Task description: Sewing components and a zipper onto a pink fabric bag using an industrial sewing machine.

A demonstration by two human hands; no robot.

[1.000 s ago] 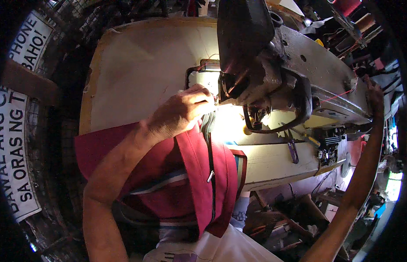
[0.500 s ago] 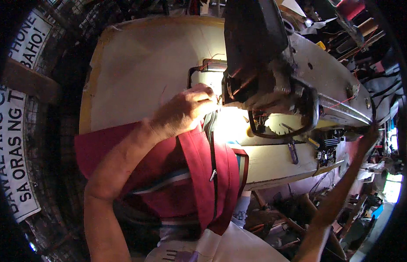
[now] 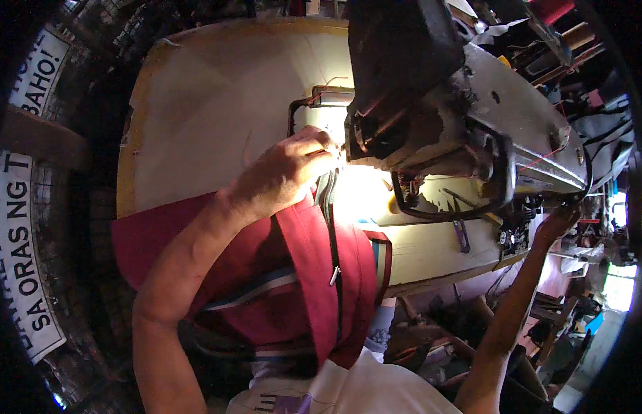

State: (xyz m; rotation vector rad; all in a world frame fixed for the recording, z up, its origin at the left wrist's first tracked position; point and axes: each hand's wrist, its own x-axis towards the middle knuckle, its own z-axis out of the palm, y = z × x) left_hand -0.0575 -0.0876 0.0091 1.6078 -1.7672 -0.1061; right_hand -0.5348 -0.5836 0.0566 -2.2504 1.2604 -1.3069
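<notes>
My left hand (image 3: 300, 159) is closed at the lit needle area of the dark sewing machine (image 3: 410, 76), fingertips pinching the top of a black zipper (image 3: 331, 255). The zipper runs down a maroon fabric bag piece (image 3: 300, 303) with striped trim, draped from the cream table (image 3: 211, 96) toward my lap. My right hand (image 3: 559, 221) is at the machine's far right end, low beside the wheel area; its fingers are too dark and small to make out. The pinched fingertips are partly lost in glare beside the machine head.
Scissors or similar tools (image 3: 461, 237) lie on the table under the machine arm, near a black mechanism (image 3: 514, 234). Signboards (image 3: 31, 248) lean on wire mesh at the left. Clutter (image 3: 555, 41) crowds the upper right, and wooden pieces (image 3: 473, 331) lie below the table.
My right hand has moved down from high on the machine's right end to lower and slightly leftward. My left hand stays pinched at the zipper, and the bag piece is nearly still.
</notes>
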